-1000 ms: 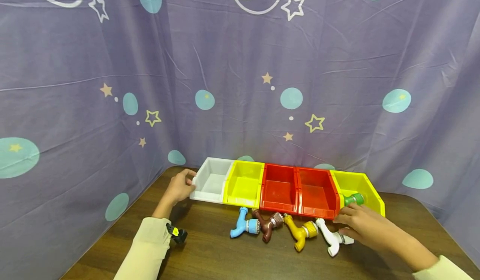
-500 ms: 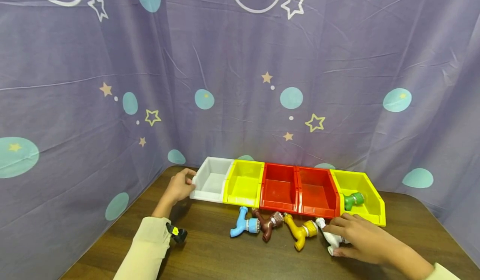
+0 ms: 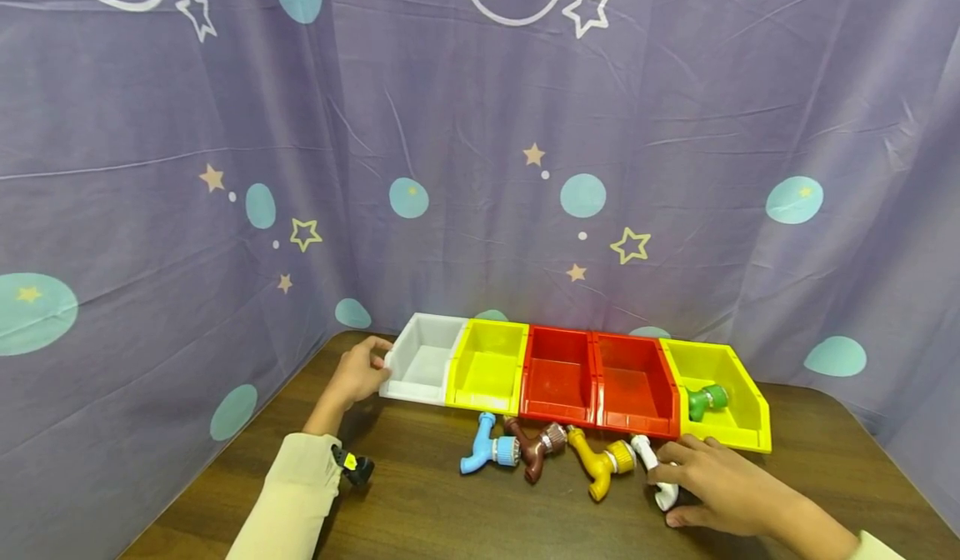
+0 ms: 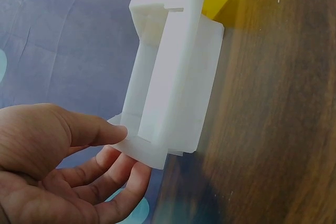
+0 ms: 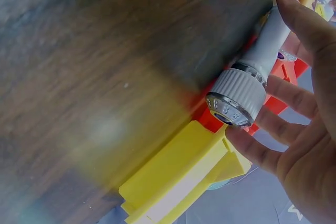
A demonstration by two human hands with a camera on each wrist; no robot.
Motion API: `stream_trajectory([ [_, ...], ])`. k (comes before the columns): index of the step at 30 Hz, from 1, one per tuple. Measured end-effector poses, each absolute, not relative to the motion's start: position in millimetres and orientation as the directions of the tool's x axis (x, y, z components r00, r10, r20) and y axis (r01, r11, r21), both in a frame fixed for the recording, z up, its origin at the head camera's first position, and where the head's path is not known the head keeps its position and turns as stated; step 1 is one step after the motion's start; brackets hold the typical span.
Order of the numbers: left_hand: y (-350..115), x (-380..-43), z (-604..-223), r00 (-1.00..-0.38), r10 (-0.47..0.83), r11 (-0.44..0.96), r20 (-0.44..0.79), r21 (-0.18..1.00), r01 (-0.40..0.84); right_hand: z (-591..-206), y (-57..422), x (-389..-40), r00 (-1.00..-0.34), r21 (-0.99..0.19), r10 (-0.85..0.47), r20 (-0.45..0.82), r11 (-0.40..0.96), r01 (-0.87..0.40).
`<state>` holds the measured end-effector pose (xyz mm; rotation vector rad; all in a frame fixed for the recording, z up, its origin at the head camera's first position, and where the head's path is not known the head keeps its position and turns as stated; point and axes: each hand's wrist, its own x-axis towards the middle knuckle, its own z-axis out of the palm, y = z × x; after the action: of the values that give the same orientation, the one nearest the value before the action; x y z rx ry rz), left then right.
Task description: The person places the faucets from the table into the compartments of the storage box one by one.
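Lower right, I have the right hand (image 3: 716, 483) curled, thumb and fingers around the white tap (image 3: 664, 496), just below a red bin (image 3: 637, 426); left of centre, the left hand (image 3: 362, 373) pinches the white bin (image 3: 412, 392) rim. Tabletop (image 3: 487, 522) spreads to the bottom edge.

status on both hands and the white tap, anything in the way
Left hand pinching edge of white bin. Right hand around white tap, firm grip unconfirmed. Yellow tap close on its left, no obstruction seen.
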<state>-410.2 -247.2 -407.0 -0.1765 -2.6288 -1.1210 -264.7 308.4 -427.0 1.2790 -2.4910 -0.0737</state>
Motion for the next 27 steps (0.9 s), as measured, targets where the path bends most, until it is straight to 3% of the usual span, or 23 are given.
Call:
stream_trajectory([
  [6, -246.2, -410.3, -406.8, -0.955, 0.000, 0.689, 0.296, 0.693, 0.215, -426.2, 309.0, -264.9, -0.560, 0.159, -0.789, 0.255, 0.605, -0.780],
  [17, -245.8, -410.3, -406.4, -0.955, 0.003, 0.691, 0.296, 0.690, 0.216, -428.1, 311.6, -268.5, -0.497, 0.172, -0.824, 0.273, 0.550, -0.817],
  [27, -245.6, -409.9, -406.9, -0.954, 0.009, 0.690, 0.301, 0.688, 0.224, -427.9, 310.3, -263.8, -0.529, 0.126, -0.804, 0.271, 0.574, -0.809],
])
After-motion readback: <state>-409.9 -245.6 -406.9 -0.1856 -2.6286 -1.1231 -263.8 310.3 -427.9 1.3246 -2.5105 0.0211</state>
